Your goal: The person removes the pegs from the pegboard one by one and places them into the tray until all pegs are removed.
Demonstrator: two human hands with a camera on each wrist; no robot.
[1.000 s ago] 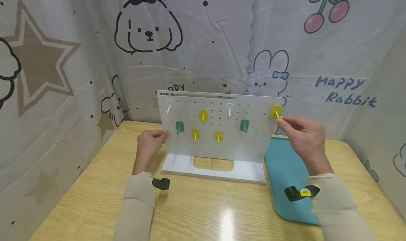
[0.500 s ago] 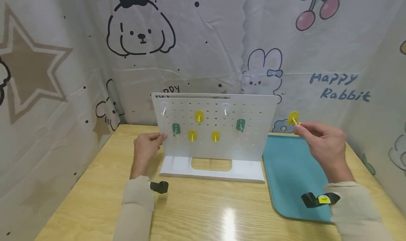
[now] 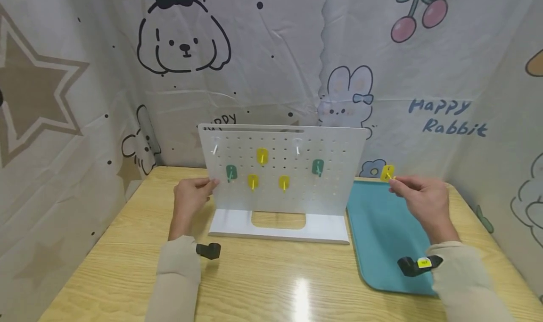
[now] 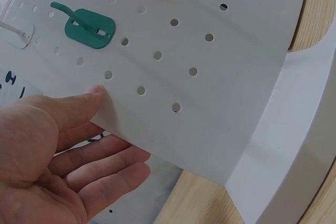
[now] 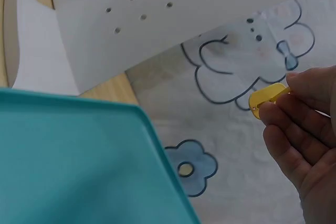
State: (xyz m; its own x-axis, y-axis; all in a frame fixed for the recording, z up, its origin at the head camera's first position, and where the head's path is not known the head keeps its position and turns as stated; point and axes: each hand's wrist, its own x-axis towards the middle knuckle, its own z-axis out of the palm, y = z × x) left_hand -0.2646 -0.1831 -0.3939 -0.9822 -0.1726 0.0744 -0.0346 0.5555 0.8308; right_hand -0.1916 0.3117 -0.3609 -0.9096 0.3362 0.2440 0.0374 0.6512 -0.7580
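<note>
A white pegboard (image 3: 297, 197) stands upright on its base, bearing yellow hooks (image 3: 262, 156), green hooks (image 3: 317, 167) and clear-white hooks (image 3: 298, 146). My left hand (image 3: 191, 199) pinches the board's left edge, the thumb on the front face and the other fingers behind, as the left wrist view shows. Between thumb and fingertips my right hand (image 3: 426, 204) pinches a loose yellow hook (image 3: 387, 173) by its peg. That hook is to the right of the board, over the far end of the teal tray (image 3: 382, 246). In the right wrist view its yellow plate (image 5: 265, 95) points away from the fingers.
The teal tray lies close beside the board's right side, partly under the right forearm. Wood-grain table (image 3: 254, 279) shows in front of the white base (image 3: 326, 227). A printed cloth (image 3: 271, 39) hangs behind and along both sides.
My right hand has drawn the yellow hook away from the board's upper right corner, rightward and then down toward the tray. The left hand keeps its hold on the board's edge.
</note>
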